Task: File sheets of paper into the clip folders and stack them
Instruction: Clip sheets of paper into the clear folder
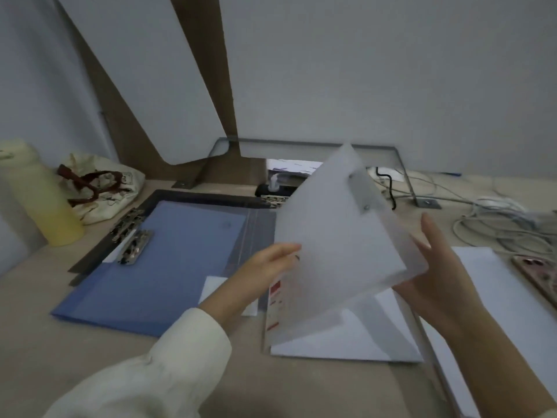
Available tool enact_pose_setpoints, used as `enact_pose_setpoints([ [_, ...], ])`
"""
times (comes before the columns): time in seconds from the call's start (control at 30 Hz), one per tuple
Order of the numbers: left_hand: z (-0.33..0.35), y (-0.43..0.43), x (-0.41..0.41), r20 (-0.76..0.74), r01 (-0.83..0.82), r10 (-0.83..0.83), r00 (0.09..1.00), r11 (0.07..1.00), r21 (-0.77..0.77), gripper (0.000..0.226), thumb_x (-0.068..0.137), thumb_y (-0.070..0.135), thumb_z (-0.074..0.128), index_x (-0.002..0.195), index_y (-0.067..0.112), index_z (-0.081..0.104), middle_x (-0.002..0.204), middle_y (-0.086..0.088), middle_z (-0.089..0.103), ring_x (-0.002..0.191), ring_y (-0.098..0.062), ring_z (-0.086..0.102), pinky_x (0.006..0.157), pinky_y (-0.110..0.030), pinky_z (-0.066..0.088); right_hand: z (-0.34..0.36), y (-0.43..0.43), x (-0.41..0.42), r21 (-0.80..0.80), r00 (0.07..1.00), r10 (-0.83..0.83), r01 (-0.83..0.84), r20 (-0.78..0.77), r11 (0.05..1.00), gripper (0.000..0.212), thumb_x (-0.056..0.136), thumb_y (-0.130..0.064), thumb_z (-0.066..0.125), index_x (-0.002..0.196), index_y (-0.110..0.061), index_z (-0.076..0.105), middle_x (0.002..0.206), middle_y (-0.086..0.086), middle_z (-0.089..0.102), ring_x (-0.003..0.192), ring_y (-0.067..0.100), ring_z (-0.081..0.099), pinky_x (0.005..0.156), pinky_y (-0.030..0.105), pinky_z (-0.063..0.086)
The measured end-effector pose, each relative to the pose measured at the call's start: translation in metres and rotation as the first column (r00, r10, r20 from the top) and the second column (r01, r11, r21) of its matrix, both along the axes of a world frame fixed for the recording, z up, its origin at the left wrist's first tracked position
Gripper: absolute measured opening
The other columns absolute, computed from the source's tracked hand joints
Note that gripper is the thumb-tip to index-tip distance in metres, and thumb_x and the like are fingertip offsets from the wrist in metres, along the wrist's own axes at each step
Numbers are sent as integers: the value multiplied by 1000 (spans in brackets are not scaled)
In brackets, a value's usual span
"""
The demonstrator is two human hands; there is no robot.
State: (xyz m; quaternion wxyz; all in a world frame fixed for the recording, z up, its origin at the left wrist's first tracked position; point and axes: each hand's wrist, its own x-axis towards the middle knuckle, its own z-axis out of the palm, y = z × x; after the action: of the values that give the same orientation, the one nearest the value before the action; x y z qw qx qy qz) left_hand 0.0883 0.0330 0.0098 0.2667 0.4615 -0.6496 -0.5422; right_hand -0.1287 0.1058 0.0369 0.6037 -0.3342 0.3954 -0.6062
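A frosted translucent plastic clip folder (pixel 340 245) sits at the centre of the view, its cover lifted and tilted up from the beige surface (pixel 90 342). The left hand (pixel 268 263), coming in from 7 o'clock in a cream sleeve (pixel 156 372), pinches the cover's left edge with curled fingers. The right hand (pixel 437 279), entering from 5 o'clock, has its fingers spread wide and flat against the cover's right edge and underside, supporting rather than closing on it. Beneath the raised cover a white sheet of paper (pixel 346 339) lies flat inside the folder, with a red-printed label strip (pixel 275 300) along the folder's left spine.

At 9 o'clock from this folder lies a blue plastic clip folder (pixel 156 267), closed and flat, with a metal clip (pixel 135 245) near its upper left corner. It rests on a dark grey folder (pixel 211 197) whose own metal clip (pixel 126 221) shows just beyond. At 3 o'clock a stack of loose white paper (pixel 497 297) lies on the surface, just beside the frosted folder.

At 10 o'clock stand a pale yellow bottle (pixel 45 200) and a cream cloth bag with dark red handles (pixel 99 188), touching or nearly so. At 2 o'clock grey cables (pixel 497 224) lie tangled.
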Motion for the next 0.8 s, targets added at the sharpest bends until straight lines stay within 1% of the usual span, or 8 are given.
enact_pose_setpoints([
  [0.1, -32, 10, -9, 21, -108, 106, 994, 982, 158, 54, 90, 24, 56, 139, 19, 36, 136, 5, 42, 104, -5, 53, 80, -5, 45, -10, 15, -22, 88, 998, -27, 32, -51, 996, 44, 89, -44, 41, 100, -13, 70, 88, 9, 72, 74, 20, 70, 60, 25, 56],
  [0.17, -48, 13, -10, -54, -177, 196, 979, 951, 254, 43, 88, 19, 57, 129, 18, 44, 130, -3, 54, 105, -16, 59, 95, -32, 49, -27, 18, -35, 207, 974, -93, 136, -206, 969, 28, 90, -27, 47, 102, -12, 68, 83, 7, 71, 71, 21, 68, 65, 31, 52],
  [0.23, -52, 17, -7, -110, -242, 292, 950, 913, 329, 27, 89, 10, 55, 115, 15, 48, 106, -5, 64, 93, -20, 62, 83, -36, 52, -47, 18, -45, 282, 901, -112, 247, -420, 927, 31, 92, -14, 46, 122, -14, 57, 102, 6, 67, 88, 24, 64, 79, 36, 48],
  [0.3, -52, 20, -2, -151, -229, 325, 934, 865, 446, 29, 89, 11, 56, 117, 7, 54, 95, -7, 68, 82, -19, 65, 69, -31, 54, -61, 19, -45, 296, 817, -104, 320, -567, 900, 39, 93, -11, 47, 131, -17, 49, 116, 6, 59, 99, 25, 57, 78, 33, 45],
  [0.43, -54, 34, 5, -276, -100, 302, 913, 818, 566, 25, 87, 13, 58, 110, 6, 65, 101, -11, 73, 87, -22, 70, 69, -37, 60, -71, 18, -37, 302, 757, -59, 329, -650, 895, 41, 92, -12, 48, 133, -15, 47, 124, 9, 56, 107, 27, 55, 83, 33, 42],
  [0.57, -48, 35, 14, -430, -104, 381, 819, 834, 541, 34, 83, 8, 60, 117, 6, 60, 107, -13, 71, 100, -28, 66, 68, -35, 60, -64, 17, -31, 269, 783, -72, 297, -618, 916, 39, 91, -15, 52, 130, -20, 49, 119, 9, 61, 100, 27, 61, 80, 35, 49],
  [0.73, -33, 39, 36, -555, -127, 404, 728, 874, 470, 47, 71, 11, 63, 119, 10, 61, 108, -11, 71, 95, -26, 68, 70, -33, 60, -49, 16, -9, 192, 958, -30, 88, -287, 977, 39, 89, -9, 51, 124, -27, 52, 112, 0, 69, 98, 24, 68, 70, 30, 60],
  [0.8, -29, 42, 52, -658, -101, 411, 632, 885, 455, 55, 57, 14, 78, 110, 7, 68, 108, -13, 70, 90, -25, 70, 66, -34, 60, -45, 10, 4, 132, 978, -5, 33, -207, 991, 41, 88, -8, 51, 126, -25, 53, 115, 1, 69, 102, 22, 67, 74, 30, 59],
])
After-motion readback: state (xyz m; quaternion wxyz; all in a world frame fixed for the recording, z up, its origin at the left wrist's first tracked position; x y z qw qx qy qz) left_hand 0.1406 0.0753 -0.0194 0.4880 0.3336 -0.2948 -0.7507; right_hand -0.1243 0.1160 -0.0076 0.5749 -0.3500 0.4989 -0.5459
